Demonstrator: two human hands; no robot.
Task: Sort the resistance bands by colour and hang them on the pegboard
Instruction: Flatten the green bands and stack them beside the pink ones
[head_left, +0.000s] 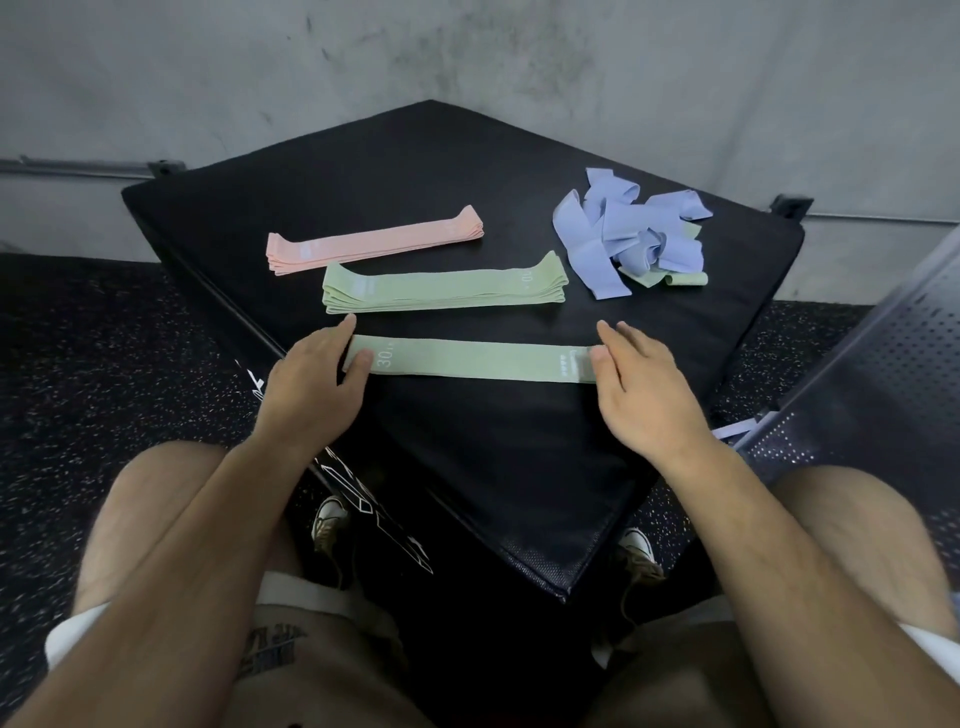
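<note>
Mid-frame, left hand (317, 374) and right hand (641, 387), fingers straight, press the green band (478, 361) flat; probably bound for the green stack (441, 290) above.

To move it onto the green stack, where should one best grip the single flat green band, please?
Pinch both short ends of the green band from above; it lies flat and long, left hand and right hand touching those ends.

A single green band (475, 359) lies flat on the black box (509, 467), the left hand (317, 384) and right hand (641, 387) touching its ends (fingers straight); pink, green and purple piles sit beyond.
</note>
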